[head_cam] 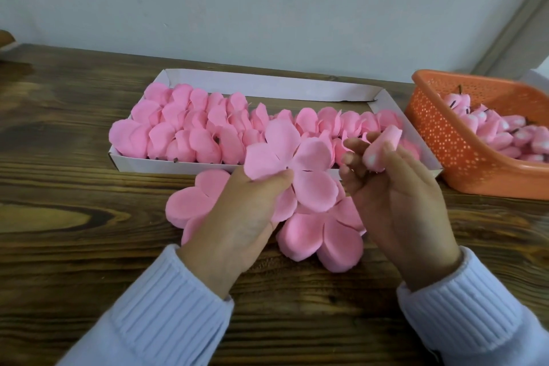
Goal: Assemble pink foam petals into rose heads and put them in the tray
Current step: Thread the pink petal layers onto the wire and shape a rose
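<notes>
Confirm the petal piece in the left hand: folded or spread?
Spread. The petal piece is flat, its lobes fanned round the centre hole, pinched at one edge by the left hand.

orange basket (pixel 445 140) runs off the right edge, so its buds (pixel 490 131) can't be counted. left hand (pixel 237 214) covers part of a petal stack (pixel 190 205), right hand (pixel 398 205) hides the base of the pink core (pixel 383 142) it pinches. the held petal sheet (pixel 294 166) blocks some of the tray (pixel 130 165) wall.
</notes>
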`<state>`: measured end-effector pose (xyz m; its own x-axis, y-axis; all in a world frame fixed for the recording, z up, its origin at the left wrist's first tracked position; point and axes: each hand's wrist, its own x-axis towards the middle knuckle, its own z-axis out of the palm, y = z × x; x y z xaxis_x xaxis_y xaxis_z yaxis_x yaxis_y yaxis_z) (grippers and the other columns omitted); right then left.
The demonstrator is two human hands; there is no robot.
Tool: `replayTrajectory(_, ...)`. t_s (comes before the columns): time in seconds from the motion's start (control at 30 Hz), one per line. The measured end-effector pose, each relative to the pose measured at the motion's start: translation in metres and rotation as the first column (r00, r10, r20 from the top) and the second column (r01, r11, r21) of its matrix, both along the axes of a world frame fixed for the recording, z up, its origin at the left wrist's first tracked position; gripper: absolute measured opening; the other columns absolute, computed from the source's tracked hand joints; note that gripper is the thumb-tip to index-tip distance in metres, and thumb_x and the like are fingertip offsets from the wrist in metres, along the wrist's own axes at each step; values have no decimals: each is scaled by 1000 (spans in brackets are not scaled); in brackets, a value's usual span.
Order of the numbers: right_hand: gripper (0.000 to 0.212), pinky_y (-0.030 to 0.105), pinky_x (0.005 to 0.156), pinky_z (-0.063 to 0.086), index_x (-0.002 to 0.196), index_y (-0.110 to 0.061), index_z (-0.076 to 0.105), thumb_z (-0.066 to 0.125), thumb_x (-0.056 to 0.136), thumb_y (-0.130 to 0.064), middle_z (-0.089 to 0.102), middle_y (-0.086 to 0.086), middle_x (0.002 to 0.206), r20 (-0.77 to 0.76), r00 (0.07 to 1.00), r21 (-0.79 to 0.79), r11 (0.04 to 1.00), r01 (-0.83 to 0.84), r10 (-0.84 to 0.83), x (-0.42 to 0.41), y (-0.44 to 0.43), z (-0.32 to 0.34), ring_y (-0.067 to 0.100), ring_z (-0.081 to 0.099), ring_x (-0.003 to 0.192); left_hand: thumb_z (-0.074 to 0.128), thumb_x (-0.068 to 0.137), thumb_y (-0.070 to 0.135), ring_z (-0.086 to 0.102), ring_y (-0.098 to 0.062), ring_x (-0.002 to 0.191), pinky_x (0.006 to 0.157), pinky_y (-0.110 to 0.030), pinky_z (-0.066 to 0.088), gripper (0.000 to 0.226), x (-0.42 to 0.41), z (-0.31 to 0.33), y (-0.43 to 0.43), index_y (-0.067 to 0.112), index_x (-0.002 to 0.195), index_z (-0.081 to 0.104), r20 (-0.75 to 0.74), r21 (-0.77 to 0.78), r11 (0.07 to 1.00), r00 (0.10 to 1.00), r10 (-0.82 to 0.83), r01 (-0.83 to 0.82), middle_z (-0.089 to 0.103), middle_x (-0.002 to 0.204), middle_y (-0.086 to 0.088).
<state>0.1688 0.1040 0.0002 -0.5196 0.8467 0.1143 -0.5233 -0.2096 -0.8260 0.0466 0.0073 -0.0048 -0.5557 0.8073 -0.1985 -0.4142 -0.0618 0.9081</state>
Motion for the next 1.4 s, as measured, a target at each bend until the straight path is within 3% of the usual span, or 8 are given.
replayTrajectory(0.23, 28, 23, 71, 53, 103, -4, 50, 46, 92, -28, 72, 4, 100, 83, 995, 272, 962, 23, -47, -2, -11, -1, 14, 67, 76, 52, 93, -3, 64, -32, 108, 101, -52, 46, 22, 1, -1, -2, 9, 104, 67, 14, -45, 998, 999, -34, 35, 70, 110, -18)
replayTrajectory(0.33, 32, 24, 81, 53, 104, -7, 55, 56, 85, -32, 70, 3, 111, 110, 993, 322, 947, 10, -47, 0, -11, -2, 20, 69, 98, 50, 94, -4, 64, -33, 109, 102, -53, 45, 26, 2, -3, -2, 9, 108, 67, 9, -46, 997, 998, -59, 59, 69, 111, -17)
replayTrajectory(0.4, 28, 27, 86, 52, 100, -8, 58, 59, 84, -30, 70, 1, 108, 118, 992, 369, 929, 8, -55, 1, -12, -3, 22, 66, 108, 49, 94, -5, 63, -36, 109, 102, -54, 45, 27, 2, -4, -2, 11, 99, 69, 11, -56, 996, 997, -70, 71, 69, 111, -21)
replayTrajectory(0.63, 15, 23, 81, 50, 98, -20, 66, 64, 83, -24, 70, -11, 94, 191, 949, 651, 755, 69, -252, 5, -13, -3, 9, 65, 92, 54, 91, -3, 61, -41, 110, 101, -57, 44, 19, 1, -4, -1, 9, 95, 69, -20, -87, 992, 995, -95, 93, 66, 112, -26)
replayTrajectory(0.73, 17, 28, 81, 52, 97, -18, 65, 65, 80, -21, 71, -10, 94, 166, 951, 668, 739, 87, -262, 4, -16, -2, 13, 66, 92, 62, 82, 4, 61, -40, 110, 100, -56, 45, 17, 2, -4, -2, 9, 96, 70, -32, -72, 992, 994, -107, 104, 67, 111, -25)
replayTrajectory(0.93, 17, 19, 81, 49, 99, -9, 64, 67, 82, -13, 71, -5, 97, 192, 934, 761, 647, 51, -300, 3, -18, -3, 7, 67, 94, 64, 82, 3, 61, -41, 111, 101, -59, 43, 25, 0, -5, -1, 4, 106, 69, -47, -56, 990, 990, -134, 131, 66, 113, -26)
replayTrajectory(1.17, 18, 38, 85, 54, 101, -25, 67, 66, 83, -25, 71, -11, 102, 302, 871, 803, 595, -13, -388, 3, -15, -9, 15, 67, 98, 51, 92, -7, 67, -29, 105, 100, -49, 48, 28, 1, -8, -1, 4, 112, 67, -47, -41, 986, 985, -164, 162, 72, 106, -17)
replayTrajectory(1.4, 19, 35, 83, 54, 102, -30, 65, 68, 84, -26, 72, -10, 98, 298, 845, 807, 590, 26, -444, 3, -13, -10, 14, 68, 93, 46, 91, -13, 63, -35, 110, 103, -52, 45, 30, 1, -7, -1, 0, 110, 66, -43, -19, 986, 985, -166, 166, 68, 111, -24)
